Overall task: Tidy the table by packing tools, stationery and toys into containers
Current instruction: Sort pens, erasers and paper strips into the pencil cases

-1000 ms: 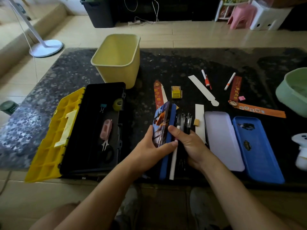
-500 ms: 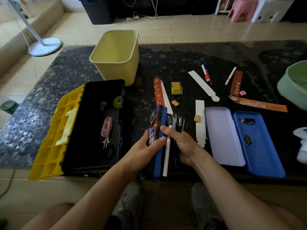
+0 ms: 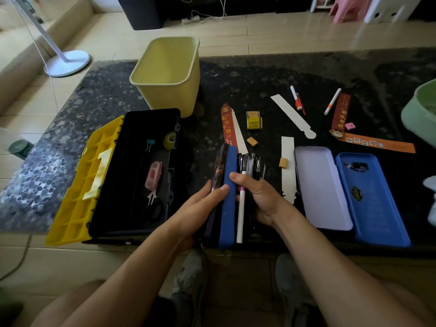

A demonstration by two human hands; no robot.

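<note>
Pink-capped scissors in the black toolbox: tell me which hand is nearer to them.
Left. The left hand holds the blue tin pencil case just right of the pink-capped scissors; the right hand grips that case's far side, farther away.

The dark speckled table [image 3: 259,74] bears a yellow bin [image 3: 168,74], open toolbox [image 3: 132,175] and blue tin [image 3: 370,199].

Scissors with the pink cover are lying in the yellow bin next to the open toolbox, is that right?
Not quite. The head view shows the scissors lying inside the open toolbox, not in the yellow bin next to it.
</note>
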